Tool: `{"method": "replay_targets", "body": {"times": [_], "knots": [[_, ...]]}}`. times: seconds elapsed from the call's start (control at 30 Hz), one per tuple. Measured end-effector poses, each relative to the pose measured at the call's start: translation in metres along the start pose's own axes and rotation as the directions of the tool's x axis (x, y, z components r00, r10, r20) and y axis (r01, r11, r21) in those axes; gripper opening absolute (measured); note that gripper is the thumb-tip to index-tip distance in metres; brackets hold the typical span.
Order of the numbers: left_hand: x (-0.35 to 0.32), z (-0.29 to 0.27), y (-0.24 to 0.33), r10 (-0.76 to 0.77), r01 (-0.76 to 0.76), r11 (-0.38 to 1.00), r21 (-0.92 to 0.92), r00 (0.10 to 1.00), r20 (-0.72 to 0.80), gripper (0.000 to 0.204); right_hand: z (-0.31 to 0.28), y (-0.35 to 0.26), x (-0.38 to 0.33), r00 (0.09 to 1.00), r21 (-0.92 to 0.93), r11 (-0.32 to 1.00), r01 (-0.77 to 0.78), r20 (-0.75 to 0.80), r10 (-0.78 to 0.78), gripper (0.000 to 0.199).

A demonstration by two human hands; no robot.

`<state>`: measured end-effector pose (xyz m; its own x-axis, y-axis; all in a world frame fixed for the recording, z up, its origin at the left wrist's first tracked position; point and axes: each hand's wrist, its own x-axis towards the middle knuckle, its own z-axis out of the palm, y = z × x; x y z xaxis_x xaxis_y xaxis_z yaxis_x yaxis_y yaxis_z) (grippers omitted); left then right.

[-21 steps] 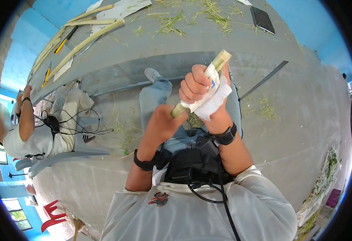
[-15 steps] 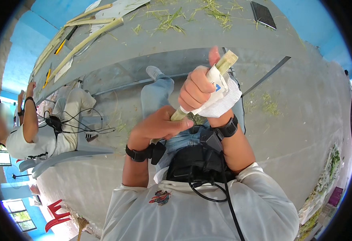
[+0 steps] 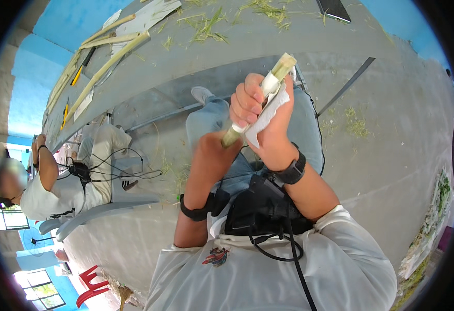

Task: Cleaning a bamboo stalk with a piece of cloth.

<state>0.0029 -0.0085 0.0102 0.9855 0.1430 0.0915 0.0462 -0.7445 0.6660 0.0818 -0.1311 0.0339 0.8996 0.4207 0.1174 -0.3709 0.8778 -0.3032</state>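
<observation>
A pale green plant stalk [image 3: 282,65] is held tilted in front of me above my lap, its cut upper end pointing away to the right. My right hand [image 3: 253,101] is closed round its middle, with a white paper sheet [image 3: 269,120] wrapped against it and hanging loose along the palm. At the lower end, my left hand [image 3: 214,147] is closed on the stalk near my right wrist; its fingers are mostly hidden behind the back of the hand.
Ahead stands a grey table [image 3: 185,52] with long peeled stalks [image 3: 118,57], yellow-handled knives [image 3: 76,75], green shavings [image 3: 209,28] and a dark flat device [image 3: 334,9]. A seated person [image 3: 56,184] works at the left. More shavings [image 3: 359,124] lie on the floor.
My right hand has turned, so its raised thumb no longer shows and the paper hangs closer to the palm. My left hand has rolled over at the stalk's lower end.
</observation>
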Motion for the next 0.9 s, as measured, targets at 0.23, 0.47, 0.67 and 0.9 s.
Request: {"method": "replay_targets", "body": {"times": [0.23,0.47,0.67,0.9], "knots": [[-0.002,-0.032,0.005,-0.053,0.628,0.656,-0.419,0.592,0.805,0.033,-0.021,-0.005,0.016,0.669,0.151,0.85,-0.505,0.691,0.275,0.063],[-0.003,-0.028,0.006,-0.254,0.32,0.944,-0.074,0.854,0.454,0.032,-0.02,0.006,0.008,0.892,0.254,0.921,-0.296,0.417,0.171,0.057],[0.001,0.004,0.003,-0.027,0.076,0.947,0.313,0.987,-0.159,0.021,0.01,0.009,-0.003,0.982,0.079,0.994,0.081,-0.178,-0.066,0.047],[0.001,-0.017,0.001,-0.095,0.118,0.99,-0.082,0.965,0.243,0.029,-0.025,0.0,0.01,0.908,0.18,0.95,-0.256,0.381,0.173,0.047]]}}
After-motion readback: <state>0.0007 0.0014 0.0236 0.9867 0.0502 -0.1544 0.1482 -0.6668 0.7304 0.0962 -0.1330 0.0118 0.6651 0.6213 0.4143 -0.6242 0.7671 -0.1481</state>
